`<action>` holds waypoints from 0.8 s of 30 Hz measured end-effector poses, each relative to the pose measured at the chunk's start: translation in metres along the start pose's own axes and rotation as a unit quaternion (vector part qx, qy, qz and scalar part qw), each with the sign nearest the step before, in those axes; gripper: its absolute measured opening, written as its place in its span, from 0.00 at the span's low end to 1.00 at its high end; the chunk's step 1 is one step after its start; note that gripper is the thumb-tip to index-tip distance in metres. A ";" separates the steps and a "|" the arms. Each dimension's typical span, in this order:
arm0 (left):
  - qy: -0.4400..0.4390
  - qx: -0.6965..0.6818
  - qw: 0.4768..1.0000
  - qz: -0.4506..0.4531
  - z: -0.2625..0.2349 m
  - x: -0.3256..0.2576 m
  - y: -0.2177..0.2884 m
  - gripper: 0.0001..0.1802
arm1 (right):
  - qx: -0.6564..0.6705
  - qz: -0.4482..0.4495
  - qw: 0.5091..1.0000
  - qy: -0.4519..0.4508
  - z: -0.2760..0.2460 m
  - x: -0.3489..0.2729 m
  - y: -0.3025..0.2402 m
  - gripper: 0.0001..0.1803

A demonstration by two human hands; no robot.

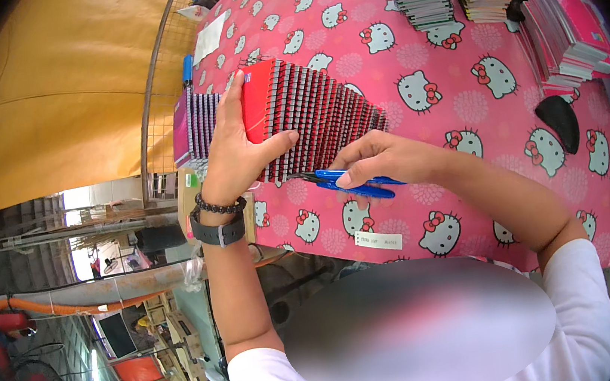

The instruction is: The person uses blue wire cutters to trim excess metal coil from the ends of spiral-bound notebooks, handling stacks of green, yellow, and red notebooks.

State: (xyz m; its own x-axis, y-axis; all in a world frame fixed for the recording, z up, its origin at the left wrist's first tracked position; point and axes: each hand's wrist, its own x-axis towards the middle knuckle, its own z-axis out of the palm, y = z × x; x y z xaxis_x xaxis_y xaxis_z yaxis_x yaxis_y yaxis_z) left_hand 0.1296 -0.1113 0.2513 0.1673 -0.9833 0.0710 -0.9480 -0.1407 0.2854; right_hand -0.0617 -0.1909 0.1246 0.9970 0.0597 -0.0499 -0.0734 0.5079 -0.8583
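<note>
Against the left hand (234,149)'s closed grip, red spiral notebooks (311,111); blue snips (353,183) pinched in right hand (377,160).

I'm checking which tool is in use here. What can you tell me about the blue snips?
The blue snips are small thread clippers with glossy blue plastic-looking handles and short dark blades pointing left toward the lower edge of the red spiral notebooks. The right hand pinches them just above the pink patterned tablecloth. Whether the blades touch the notebooks is unclear.
</note>
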 end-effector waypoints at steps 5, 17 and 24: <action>0.003 -0.019 1.000 0.002 -0.001 0.001 -0.002 0.56 | -0.456 -0.340 0.786 0.240 0.017 -0.001 0.019 0.23; -0.002 -0.003 1.000 0.001 0.000 0.000 -0.002 0.56 | -0.055 -0.161 0.977 0.125 0.020 0.000 0.025 0.18; -0.005 -0.038 0.999 -0.010 0.000 0.000 -0.002 0.56 | -0.595 -0.360 0.662 0.278 0.011 -0.005 0.029 0.29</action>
State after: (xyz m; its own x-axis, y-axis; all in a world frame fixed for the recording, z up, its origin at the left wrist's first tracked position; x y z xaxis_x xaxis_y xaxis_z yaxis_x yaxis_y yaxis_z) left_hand 0.1317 -0.1110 0.2506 0.1825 -0.9817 0.0547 -0.9209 -0.1512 0.3592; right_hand -0.0687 -0.1666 0.1053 0.6425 -0.3230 0.6949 0.1692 -0.8246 -0.5398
